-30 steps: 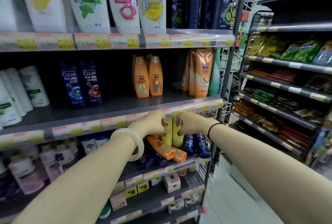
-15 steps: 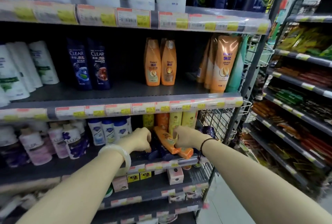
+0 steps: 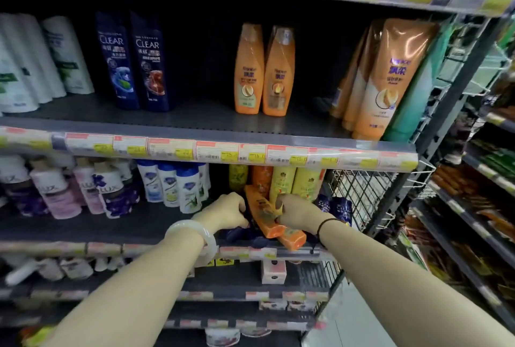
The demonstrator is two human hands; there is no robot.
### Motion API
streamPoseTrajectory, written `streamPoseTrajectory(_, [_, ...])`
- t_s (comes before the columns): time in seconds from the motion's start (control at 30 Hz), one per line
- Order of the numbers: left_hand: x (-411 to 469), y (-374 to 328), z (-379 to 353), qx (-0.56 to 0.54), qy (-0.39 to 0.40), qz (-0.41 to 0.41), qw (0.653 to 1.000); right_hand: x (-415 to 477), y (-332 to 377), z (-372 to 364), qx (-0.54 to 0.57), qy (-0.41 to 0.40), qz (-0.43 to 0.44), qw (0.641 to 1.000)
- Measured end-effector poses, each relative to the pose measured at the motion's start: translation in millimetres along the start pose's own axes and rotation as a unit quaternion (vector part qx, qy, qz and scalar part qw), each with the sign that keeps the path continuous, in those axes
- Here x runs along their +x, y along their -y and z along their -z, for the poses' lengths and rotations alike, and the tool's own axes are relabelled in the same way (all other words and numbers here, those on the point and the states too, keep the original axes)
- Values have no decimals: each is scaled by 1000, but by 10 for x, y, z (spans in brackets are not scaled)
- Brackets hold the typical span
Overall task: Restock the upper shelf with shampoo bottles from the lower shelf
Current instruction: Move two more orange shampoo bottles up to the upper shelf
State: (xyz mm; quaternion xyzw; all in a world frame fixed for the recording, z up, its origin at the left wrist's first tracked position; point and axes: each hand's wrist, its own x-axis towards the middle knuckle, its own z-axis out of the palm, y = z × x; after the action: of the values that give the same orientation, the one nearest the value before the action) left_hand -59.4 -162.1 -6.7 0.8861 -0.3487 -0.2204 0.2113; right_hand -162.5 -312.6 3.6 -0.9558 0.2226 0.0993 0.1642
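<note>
On the lower shelf (image 3: 117, 231) an orange shampoo bottle (image 3: 262, 214) lies tilted on dark blue bottles, with a second orange bottle (image 3: 292, 238) lying beside it. My right hand (image 3: 298, 214) is closed on the right side of the upper orange bottle. My left hand (image 3: 228, 211), with a white bangle on the wrist, is closed against its left side over a dark bottle; what it grips is hidden. On the upper shelf (image 3: 195, 121) two upright orange bottles (image 3: 263, 70) stand at the middle with bare shelf around them.
Two dark blue CLEAR bottles (image 3: 133, 62) and white bottles (image 3: 36, 65) stand left on the upper shelf, large orange pouches (image 3: 381, 79) right. LUX bottles (image 3: 61, 190) and white-blue bottles (image 3: 172, 185) fill the lower shelf's left. A wire basket (image 3: 359, 196) hangs right. Another rack (image 3: 479, 207) faces across the aisle.
Both hands have dropped from the shelf's front edge down onto the lying orange bottle. The view has tilted down and moved closer to the shelves.
</note>
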Motion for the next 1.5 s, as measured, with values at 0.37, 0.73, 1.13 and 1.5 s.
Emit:
streamPoseTrajectory(0.37, [398,-271,-304,-119,-21,67,990,385,-394,-160,28,36,-8,999])
streamPoseTrajectory(0.73, [561,-266,-419,-242,-52,185,951,472,-549,-346,131,19,-30,991])
streamPoseTrajectory(1.13, [541,-242,-441,-293,-58,212,930,382,-555,-470,186,-13,-61,981])
streamPoseTrajectory(1.5, [568,-121,-518,-278,-51,212,936,302,-614,-614,223,-76,-95,967])
